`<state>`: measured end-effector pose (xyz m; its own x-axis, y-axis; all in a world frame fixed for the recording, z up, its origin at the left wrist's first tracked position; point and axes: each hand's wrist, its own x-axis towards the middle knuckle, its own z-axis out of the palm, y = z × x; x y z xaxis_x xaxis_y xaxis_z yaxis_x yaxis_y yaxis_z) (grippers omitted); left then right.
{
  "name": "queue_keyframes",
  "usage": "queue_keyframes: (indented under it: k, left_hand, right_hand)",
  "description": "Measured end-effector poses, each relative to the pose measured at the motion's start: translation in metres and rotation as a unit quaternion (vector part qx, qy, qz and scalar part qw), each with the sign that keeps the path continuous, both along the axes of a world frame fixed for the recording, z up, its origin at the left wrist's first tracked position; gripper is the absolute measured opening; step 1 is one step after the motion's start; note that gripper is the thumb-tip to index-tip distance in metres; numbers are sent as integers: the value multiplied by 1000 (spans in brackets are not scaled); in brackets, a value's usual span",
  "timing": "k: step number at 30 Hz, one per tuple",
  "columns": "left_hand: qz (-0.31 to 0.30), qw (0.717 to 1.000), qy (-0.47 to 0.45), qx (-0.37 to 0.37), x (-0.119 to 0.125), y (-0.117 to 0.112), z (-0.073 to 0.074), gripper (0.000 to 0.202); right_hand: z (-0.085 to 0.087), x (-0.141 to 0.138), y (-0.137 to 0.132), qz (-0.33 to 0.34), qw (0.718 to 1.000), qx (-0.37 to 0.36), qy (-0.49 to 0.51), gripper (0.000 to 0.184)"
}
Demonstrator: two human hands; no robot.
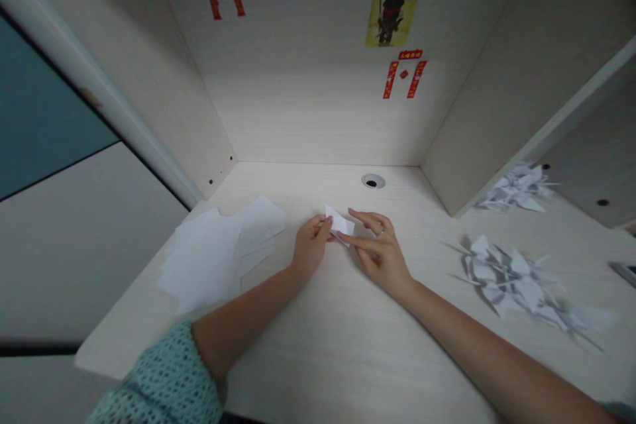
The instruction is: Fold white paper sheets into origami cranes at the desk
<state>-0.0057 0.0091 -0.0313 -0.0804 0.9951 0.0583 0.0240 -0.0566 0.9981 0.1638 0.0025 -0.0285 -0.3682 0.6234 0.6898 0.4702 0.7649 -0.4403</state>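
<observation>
**A:** What's around us on the pale wood desk (318,364)?

**B:** Loose white paper sheets (203,258) lie to our left, and origami cranes (517,281) are heaped to our right. Neither is in our way.

**A:** And the piece in our hands?

**B:** A small folded white paper (338,222), pointed at one end, held between our hands above the desk.

**A:** Our fingers?

**B:** Our left hand (312,245) pinches its left end. Our right hand (380,255) has its fingers spread, with one touching the paper's lower edge.
</observation>
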Motion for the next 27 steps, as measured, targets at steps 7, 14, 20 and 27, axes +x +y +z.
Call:
queue_keyframes:
  k: [7,14,20,27]
  left_hand:
    - [1,1000,24,9,0,-3,4,29]
    - [17,1000,-14,-5,2,-3,6,26]
    - [-4,999,-38,-14,1,-1,2,35]
    - [-17,999,-28,-9,1,-1,0,46]
  right_hand:
    - [2,-2,-2,43,997,31,-61,36]
    - [2,1,-1,-51,996,59,-37,24]
    - [1,1,-2,-91,993,57,-45,16]
    - [3,0,-2,-96,993,49,-39,12]
